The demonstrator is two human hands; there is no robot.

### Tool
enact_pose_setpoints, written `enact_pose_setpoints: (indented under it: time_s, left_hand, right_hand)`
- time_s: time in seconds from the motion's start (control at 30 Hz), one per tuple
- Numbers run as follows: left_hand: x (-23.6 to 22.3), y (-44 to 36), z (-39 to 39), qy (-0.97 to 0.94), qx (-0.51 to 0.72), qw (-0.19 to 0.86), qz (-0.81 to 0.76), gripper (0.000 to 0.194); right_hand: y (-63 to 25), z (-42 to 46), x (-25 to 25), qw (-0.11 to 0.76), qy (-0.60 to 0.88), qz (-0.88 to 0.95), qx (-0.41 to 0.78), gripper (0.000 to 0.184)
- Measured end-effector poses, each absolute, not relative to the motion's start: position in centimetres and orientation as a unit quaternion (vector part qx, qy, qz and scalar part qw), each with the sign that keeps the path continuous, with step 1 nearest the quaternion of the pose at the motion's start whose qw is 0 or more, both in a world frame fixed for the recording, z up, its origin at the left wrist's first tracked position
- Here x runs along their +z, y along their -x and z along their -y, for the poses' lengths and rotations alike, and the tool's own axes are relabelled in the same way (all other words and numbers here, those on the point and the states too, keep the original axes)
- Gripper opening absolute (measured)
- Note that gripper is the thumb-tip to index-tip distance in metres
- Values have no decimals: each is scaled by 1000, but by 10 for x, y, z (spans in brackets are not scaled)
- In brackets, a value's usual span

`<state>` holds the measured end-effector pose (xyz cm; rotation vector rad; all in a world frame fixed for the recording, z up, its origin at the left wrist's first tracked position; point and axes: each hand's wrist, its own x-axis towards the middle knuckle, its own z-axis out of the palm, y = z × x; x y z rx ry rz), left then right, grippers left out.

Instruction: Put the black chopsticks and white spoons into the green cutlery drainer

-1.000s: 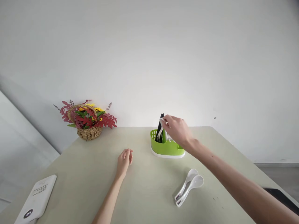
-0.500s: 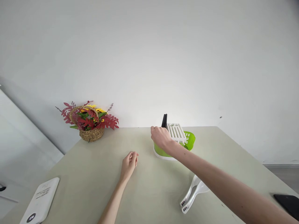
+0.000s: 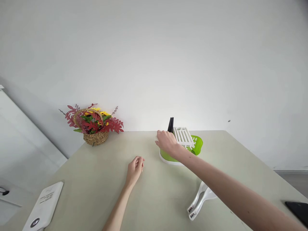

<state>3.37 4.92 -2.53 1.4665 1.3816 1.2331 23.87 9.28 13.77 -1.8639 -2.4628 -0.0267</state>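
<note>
My right hand [image 3: 166, 140] is at the left end of the green cutlery holder [image 3: 168, 157], fingers closed and pointing down. A small pale bit at its fingertips looks like the end of the white spoon; the rest is hidden behind the hand. Black chopsticks [image 3: 170, 125] stand upright just behind the knuckles. The holder has a white slotted rack [image 3: 184, 136] on top and a green perforated side part [image 3: 198, 146]. My left hand [image 3: 135, 168] rests on the table with fingers loosely curled and nothing visible in them. Two white spoons [image 3: 200, 200] lie nearer me, partly covered by my right forearm.
A wicker basket [image 3: 95, 138] of artificial flowers stands at the back left by the wall. A white device [image 3: 44, 205] lies at the front left of the table [image 3: 154, 199]. A black phone-like object [image 3: 298, 210] is at the right edge.
My right hand has moved the spoon down and left, from above the chopsticks to the holder's left end. My left hand stays curled on the table. The view has shifted slightly.
</note>
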Motion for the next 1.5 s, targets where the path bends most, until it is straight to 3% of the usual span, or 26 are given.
enact_pose_setpoints:
  time_s: [0.23,0.47,0.57,0.63,0.7,0.83,0.93,1.0,1.17,1.5]
  left_hand:
    - [-24,-34,-49,-575,481,373,-546,44]
    - [-19,-36,-48,-574,482,373,-547,45]
    - [-17,-37,-47,-575,484,371,-546,45]
    - [-16,-37,-45,-577,483,371,-545,44]
    - [-15,-37,-44,-581,478,371,-545,43]
    - [-16,-38,-44,-589,468,362,-550,43]
    - [-17,-38,-45,-592,466,359,-551,43]
    - [-18,-38,-45,-592,465,359,-551,43]
    - [-17,-38,-43,-591,463,359,-555,40]
    - [-18,-38,-42,-597,455,355,-557,41]
  right_hand:
    - [-252,-83,143,47,581,812,-12,35]
    - [-279,-36,167,152,503,851,-13,21]
    - [-302,0,169,181,430,883,54,21]
    - [-323,26,157,237,370,876,197,20]
    - [-349,46,134,196,370,881,221,20]
    - [-411,60,66,76,496,855,133,20]
    - [-451,58,22,87,622,768,124,18]
    - [-467,57,5,106,661,720,181,27]
    - [-474,53,-7,141,623,673,372,36]
    - [-470,45,-8,140,571,649,482,40]
